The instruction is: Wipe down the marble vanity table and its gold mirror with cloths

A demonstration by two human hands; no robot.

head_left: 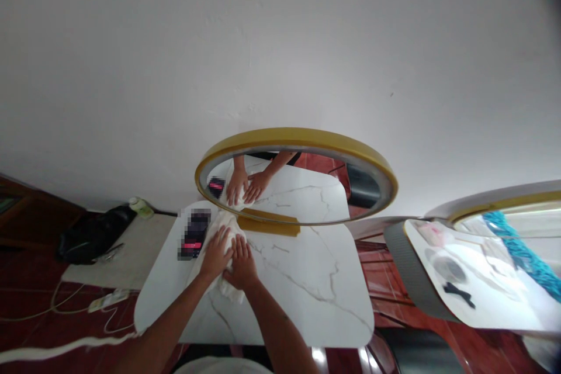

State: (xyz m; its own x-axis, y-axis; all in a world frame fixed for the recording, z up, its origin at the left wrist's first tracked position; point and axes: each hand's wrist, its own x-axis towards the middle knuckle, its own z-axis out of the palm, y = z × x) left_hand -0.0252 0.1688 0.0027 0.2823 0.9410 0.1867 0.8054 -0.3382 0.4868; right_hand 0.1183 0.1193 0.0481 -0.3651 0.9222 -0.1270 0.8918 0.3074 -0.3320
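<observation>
A white cloth [232, 292] lies bunched lengthwise on the white marble-patterned table [302, 298], left of its middle. My left hand [216, 254] rests flat on the cloth with its fingers stretched out and pointing away from me. Beside it, my right hand [242, 266] also lies on the cloth, fingers extended, its thumb near the left hand. Part of the cloth is hidden under both palms. Just left of the cloth is a dark, blurred-out phone-like object [195, 234] with a pink patch. Both hands and the cloth are reflected in the round mirror [302, 135].
The gold-rimmed mirror stands on a yellow base [269, 225] at the table's back, against the white wall [280, 41]. A second white table [486, 298] with a black bow-shaped item [459, 294] is to the right. A black bag [99, 234] and power strip [108, 300] sit left.
</observation>
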